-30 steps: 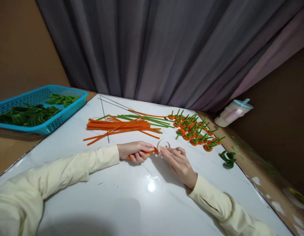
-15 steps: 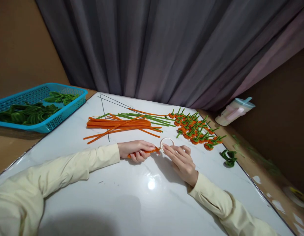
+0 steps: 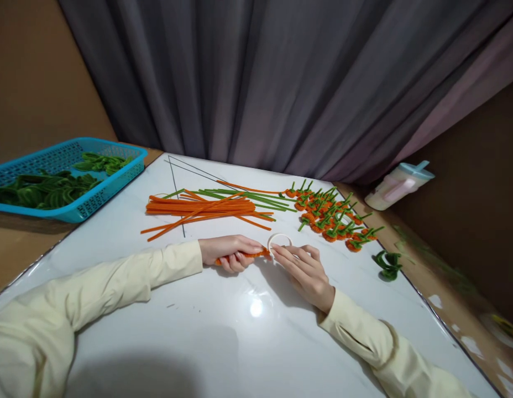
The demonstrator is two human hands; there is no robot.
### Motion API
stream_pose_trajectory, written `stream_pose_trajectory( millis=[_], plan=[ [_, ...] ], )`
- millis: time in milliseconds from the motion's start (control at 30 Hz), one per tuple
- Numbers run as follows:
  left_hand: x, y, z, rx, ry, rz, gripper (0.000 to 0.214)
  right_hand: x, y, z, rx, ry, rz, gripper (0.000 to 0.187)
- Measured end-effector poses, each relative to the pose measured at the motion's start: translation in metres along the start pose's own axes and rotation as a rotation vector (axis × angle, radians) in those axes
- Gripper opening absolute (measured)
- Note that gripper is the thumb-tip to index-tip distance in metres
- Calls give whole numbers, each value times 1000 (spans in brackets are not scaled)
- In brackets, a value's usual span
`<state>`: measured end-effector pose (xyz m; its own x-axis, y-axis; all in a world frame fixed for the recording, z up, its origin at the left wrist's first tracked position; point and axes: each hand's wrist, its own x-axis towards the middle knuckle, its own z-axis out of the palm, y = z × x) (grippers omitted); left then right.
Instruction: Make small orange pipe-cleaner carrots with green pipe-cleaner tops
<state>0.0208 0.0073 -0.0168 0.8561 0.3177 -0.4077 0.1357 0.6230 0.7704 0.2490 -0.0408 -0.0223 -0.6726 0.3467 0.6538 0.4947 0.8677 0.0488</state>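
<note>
My left hand (image 3: 234, 254) is closed around a short bundle of orange pipe cleaners (image 3: 253, 255), whose tip sticks out to the right past the thumb. My right hand (image 3: 304, 271) pinches a thin white ring (image 3: 280, 236), held upright right by that tip. It looks like a narrow roll, but I cannot tell whether it touches the bundle. Behind my left hand lies a pile of straight orange pipe cleaners (image 3: 202, 207), with green pipe cleaners (image 3: 256, 198) partly beneath and beyond it. Beyond my right hand stand several small orange pipe-cleaner pieces with green stems (image 3: 323, 213).
A blue basket (image 3: 111, 179) with curled green pieces (image 3: 45, 190) stands at the left. A dark green curled bunch (image 3: 388, 265) lies near the right edge of the white table (image 3: 223, 331). A lidded cup (image 3: 399, 185) stands at the back right, before a grey curtain (image 3: 240, 83).
The white ring and my right fingertips have shifted slightly left, closer to the orange tip. My left hand keeps its grip and stays nearly still.
</note>
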Motion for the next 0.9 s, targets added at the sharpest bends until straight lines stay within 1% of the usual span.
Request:
stream_pose_trajectory(
  millis=[233, 433, 567, 767, 900],
  plan=[
    [-1, 1, 1, 19, -5, 3, 25, 1, 0, 2, -13, -7, -1, 38],
    [-1, 2, 3, 12, 22, -7, 18, 2, -1, 3, -74, -45, -42, 35],
    [0, 2, 3, 13, 13, -10, 18, 3, -3, 3, -83, -44, -16, 33],
    [-2, 2, 2, 45, -24, 1, 22, 6, -6, -2, -137, 17, 36, 38],
    [-2, 2, 2, 53, -35, 5, 24, 5, -6, -3, -152, 22, 41, 43]
  ],
)
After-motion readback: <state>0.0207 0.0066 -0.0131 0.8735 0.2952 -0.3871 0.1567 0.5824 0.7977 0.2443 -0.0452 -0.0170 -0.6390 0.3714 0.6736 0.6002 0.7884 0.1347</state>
